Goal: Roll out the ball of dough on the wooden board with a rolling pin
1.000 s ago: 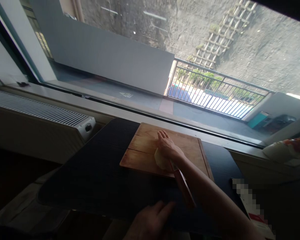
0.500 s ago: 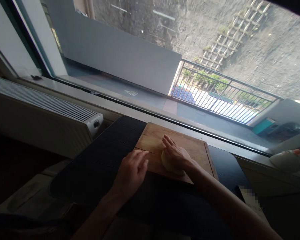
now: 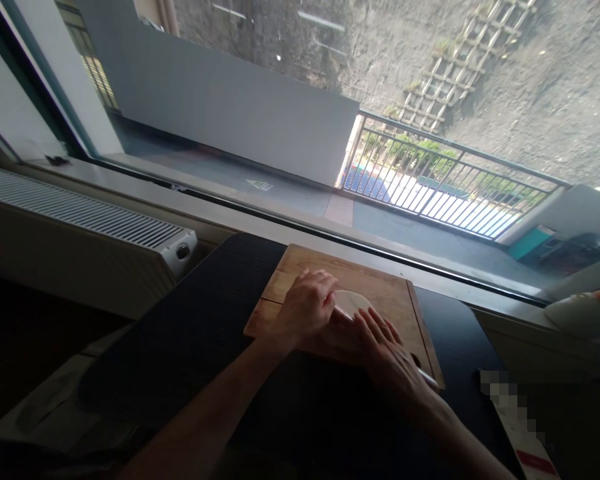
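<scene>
A wooden cutting board (image 3: 387, 287) carries a flat, pale round of dough (image 3: 354, 301). Across the dough's near side lies a slim rolling pin (image 3: 428, 380), slanting down to the right. My left hand (image 3: 310, 300) is curled over the pin's left part, thumb against the fingers. On the pin's right part rests my right hand (image 3: 387, 347), its fingers stretched out over the dough's edge and the pin's end showing past the wrist. Both hands hide much of the pin and the near part of the dough.
The board lies on a dark table (image 3: 195, 320) with rounded corners, close to a window sill (image 3: 280, 223). A white radiator (image 3: 145, 247) stands at left. At the right sit a pale rounded object (image 3: 573, 313) and a partly blurred item with a red band (image 3: 535, 460).
My left hand has moved right and forward onto the board, and now grips the rolling pin. My right hand has shifted right and nearer, off the dough and onto the pin. The view shifted slightly.
</scene>
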{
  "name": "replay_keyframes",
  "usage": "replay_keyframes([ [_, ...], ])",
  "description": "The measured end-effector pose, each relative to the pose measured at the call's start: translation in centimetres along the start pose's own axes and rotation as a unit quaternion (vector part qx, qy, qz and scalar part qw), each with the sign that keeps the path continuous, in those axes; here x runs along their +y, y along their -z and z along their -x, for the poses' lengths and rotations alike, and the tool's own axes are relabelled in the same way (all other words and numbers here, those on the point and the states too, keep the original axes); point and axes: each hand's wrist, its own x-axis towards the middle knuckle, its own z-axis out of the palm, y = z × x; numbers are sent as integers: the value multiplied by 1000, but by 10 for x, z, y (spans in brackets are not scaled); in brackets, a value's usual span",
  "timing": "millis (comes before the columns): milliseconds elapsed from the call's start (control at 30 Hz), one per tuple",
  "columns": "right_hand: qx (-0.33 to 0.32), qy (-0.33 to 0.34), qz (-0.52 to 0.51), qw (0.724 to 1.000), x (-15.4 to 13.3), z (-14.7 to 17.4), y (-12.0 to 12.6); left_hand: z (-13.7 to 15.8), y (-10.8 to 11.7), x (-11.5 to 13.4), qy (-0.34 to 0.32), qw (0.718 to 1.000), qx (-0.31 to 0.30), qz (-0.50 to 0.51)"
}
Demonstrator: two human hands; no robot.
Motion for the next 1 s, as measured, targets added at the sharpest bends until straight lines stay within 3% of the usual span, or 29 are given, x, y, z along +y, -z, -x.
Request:
replay_keyframes([
  [67,10,-37,24,999,18,31,-2,-3,-13,9,-31,998,-42,-24],
  [133,29,-76,37,996,36,42,-1,-13,-27,12,-21,996,-65,-53],
  [333,19,-183,16,983,73,-11,5,-76,-57,6,9,993,-82,-89],
  [400,17,-213,12,977,75,-19,5,-78,-57,7,10,991,-87,-101],
  [467,25,-205,13,978,68,-9,2,-59,-50,10,9,990,-90,-110],
  [633,48,-115,-4,992,34,51,-5,22,-28,23,-28,987,-84,-136],
  [700,46,-107,-9,993,32,55,-5,30,-26,25,-42,985,-80,-145],
  [767,39,-128,-11,991,42,39,-4,14,-32,21,-21,985,-77,-150],
  [900,2,-218,-32,975,82,-26,1,-56,-54,7,48,984,-83,-153],
  [1000,-16,-240,-45,970,98,-54,5,-87,-62,0,61,983,-88,-151],
])
